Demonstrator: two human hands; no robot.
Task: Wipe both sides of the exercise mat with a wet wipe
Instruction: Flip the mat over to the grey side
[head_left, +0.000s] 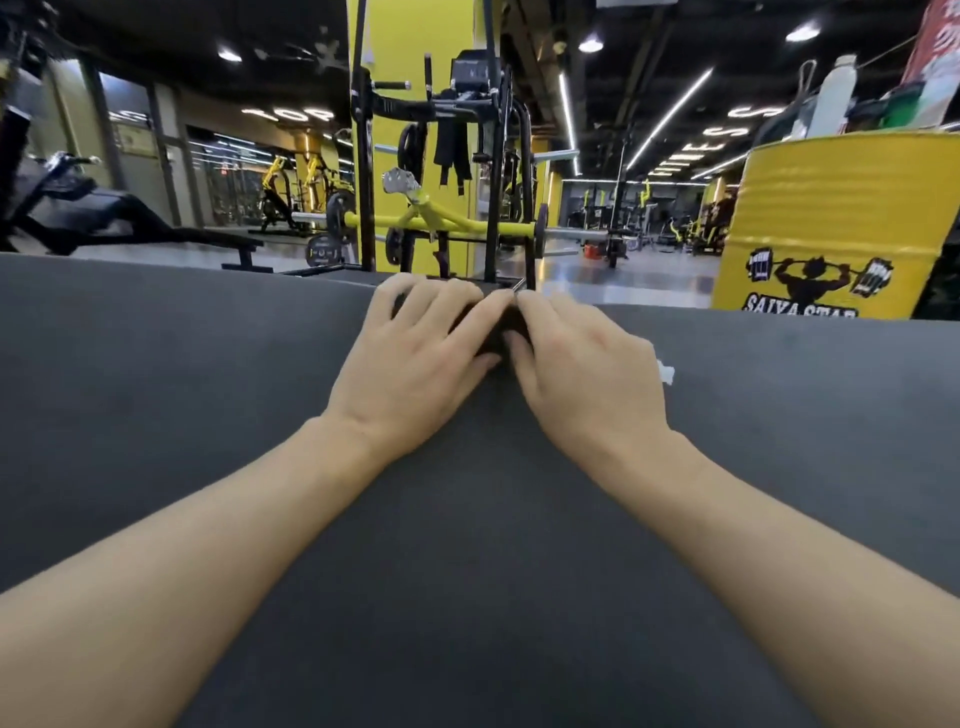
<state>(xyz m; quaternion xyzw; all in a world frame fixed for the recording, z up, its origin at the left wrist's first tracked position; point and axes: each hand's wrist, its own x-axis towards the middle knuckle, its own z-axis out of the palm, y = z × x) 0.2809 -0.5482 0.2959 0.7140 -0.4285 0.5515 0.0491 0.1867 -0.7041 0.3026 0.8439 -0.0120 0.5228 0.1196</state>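
The dark grey exercise mat (208, 415) lies flat and fills the lower part of the view. Both of my hands meet at the middle of its far edge. My left hand (415, 353) curls its fingers over that edge, with the thumb beneath a small raised fold of mat (483, 332). My right hand (582, 364) pinches the same fold from the right side. A scrap of white wet wipe (666, 372) pokes out from under the little-finger side of my right hand; the rest of the wipe is hidden.
A yellow drum (831, 223) with a weightlifter logo stands just beyond the mat at the right, with a white bottle (834, 93) on it. A black and yellow weight machine (457, 208) stands straight ahead past the mat's edge. A black bench (104, 218) is at the far left.
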